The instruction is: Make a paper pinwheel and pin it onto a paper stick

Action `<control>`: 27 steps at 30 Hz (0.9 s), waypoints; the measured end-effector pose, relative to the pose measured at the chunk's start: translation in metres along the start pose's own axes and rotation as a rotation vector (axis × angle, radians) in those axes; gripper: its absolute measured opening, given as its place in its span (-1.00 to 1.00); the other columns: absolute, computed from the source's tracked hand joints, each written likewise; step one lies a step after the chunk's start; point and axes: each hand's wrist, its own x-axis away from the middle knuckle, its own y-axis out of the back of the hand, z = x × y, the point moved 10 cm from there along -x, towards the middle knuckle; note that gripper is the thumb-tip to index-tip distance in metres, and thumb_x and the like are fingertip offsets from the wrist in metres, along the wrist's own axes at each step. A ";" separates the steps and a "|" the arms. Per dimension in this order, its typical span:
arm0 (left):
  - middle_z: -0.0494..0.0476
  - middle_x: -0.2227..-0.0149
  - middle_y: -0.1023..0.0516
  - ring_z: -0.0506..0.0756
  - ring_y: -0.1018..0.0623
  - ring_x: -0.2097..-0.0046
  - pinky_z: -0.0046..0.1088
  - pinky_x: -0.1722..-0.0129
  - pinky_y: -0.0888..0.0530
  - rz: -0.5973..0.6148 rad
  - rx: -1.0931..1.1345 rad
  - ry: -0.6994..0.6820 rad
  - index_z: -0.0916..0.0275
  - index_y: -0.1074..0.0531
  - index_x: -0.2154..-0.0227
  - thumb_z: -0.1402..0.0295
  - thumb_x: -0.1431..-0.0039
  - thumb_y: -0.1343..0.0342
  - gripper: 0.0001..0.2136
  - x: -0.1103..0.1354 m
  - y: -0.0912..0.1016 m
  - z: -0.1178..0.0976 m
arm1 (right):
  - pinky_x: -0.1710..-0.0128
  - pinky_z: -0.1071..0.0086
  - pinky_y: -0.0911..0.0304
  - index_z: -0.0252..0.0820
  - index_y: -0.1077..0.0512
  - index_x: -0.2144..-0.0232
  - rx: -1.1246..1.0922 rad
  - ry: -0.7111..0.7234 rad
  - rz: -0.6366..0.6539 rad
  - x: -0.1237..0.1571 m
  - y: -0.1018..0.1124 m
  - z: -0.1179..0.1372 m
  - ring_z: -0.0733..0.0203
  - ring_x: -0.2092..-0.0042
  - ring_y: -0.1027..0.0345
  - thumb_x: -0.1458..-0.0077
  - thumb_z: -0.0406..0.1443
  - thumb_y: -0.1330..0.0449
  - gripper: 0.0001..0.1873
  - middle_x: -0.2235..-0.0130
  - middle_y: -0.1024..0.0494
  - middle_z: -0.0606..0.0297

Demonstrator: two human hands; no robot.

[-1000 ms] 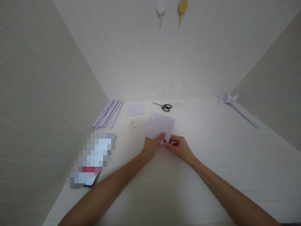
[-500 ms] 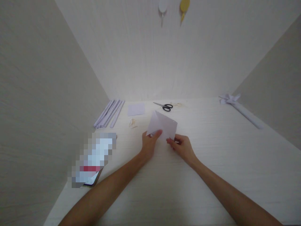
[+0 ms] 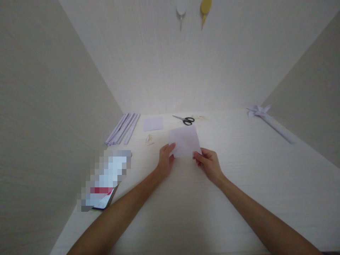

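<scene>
Hands, left hand (image 3: 166, 159) and right hand (image 3: 209, 162), two in all, both bare, pinch one pale paper square (image 3: 184, 140). Left thumb lies on top near the lower left corner, right thumb at the lower right corner; other fingers partly hidden. Paper square sits mid-view, over the near-white desk (image 3: 186, 209); can't tell whether it touches the surface.

Just beyond its far edge: one pair of scissors (image 3: 187, 120), two black handle loops, tips pointing left. Two clumps of thin tan strands: near clump (image 3: 149, 139) left of the paper square, far clump (image 3: 200, 118) just right of the scissors; strands too blurred to count.

One second sheet (image 3: 153, 124) lies flat, left of the scissors. Further left, a bunch of paper rolls (image 3: 119, 129), at least five, side by side; rightmost one slightly apart at its near end; exact count unclear.

Nearer, left of the left forearm: one phone (image 3: 110, 180), screen lit, mostly pixelated. Far right, by the right wall (image 3: 313, 88): one longer paper tube (image 3: 277, 129), folded paper loops at its far end.

Back wall (image 3: 159, 71): two hooks, one white hook (image 3: 181, 7), one yellow hook (image 3: 205, 7).
</scene>
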 end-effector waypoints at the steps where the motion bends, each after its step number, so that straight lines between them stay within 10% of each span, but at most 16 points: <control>1: 0.12 0.47 -0.50 0.01 -0.46 0.43 -0.46 0.38 -0.38 0.024 0.001 0.016 0.31 -0.44 0.50 0.31 0.19 -0.14 -0.83 -0.001 -0.002 0.002 | 0.69 0.52 0.07 -0.26 -0.34 0.70 -0.025 -0.003 -0.003 0.000 0.000 0.000 0.44 0.69 -0.07 0.18 -0.23 -0.23 -0.76 0.73 -0.27 0.42; 8: 0.02 0.63 -0.45 -0.02 -0.42 0.51 -0.48 0.40 -0.35 0.201 -0.023 0.079 0.35 -0.45 0.60 0.44 0.33 -0.24 -0.87 0.002 -0.016 0.014 | 0.71 0.56 0.08 -0.21 -0.28 0.64 -0.211 0.012 -0.154 -0.003 0.015 0.005 0.48 0.67 -0.03 0.22 -0.23 -0.22 -0.79 0.68 -0.26 0.48; 15: 0.13 0.30 -0.53 0.05 -0.48 0.30 -0.39 0.22 -0.37 0.236 -0.072 0.115 0.29 -0.46 0.37 0.45 0.35 -0.26 -0.67 0.011 -0.024 0.019 | 0.71 0.57 0.12 -0.19 -0.24 0.63 -0.215 0.021 -0.184 -0.003 0.018 0.009 0.47 0.67 0.01 0.20 -0.21 -0.19 -0.79 0.71 -0.17 0.51; 27: 0.07 0.40 -0.51 0.05 -0.46 0.31 -0.37 0.20 -0.36 0.081 -0.141 0.007 0.27 -0.45 0.50 0.34 0.23 -0.22 -0.84 0.004 -0.007 0.018 | 0.69 0.52 0.20 -0.26 -0.38 0.70 0.197 -0.004 0.158 0.005 -0.024 0.009 0.46 0.67 0.05 0.18 -0.19 -0.20 -0.75 0.75 -0.17 0.47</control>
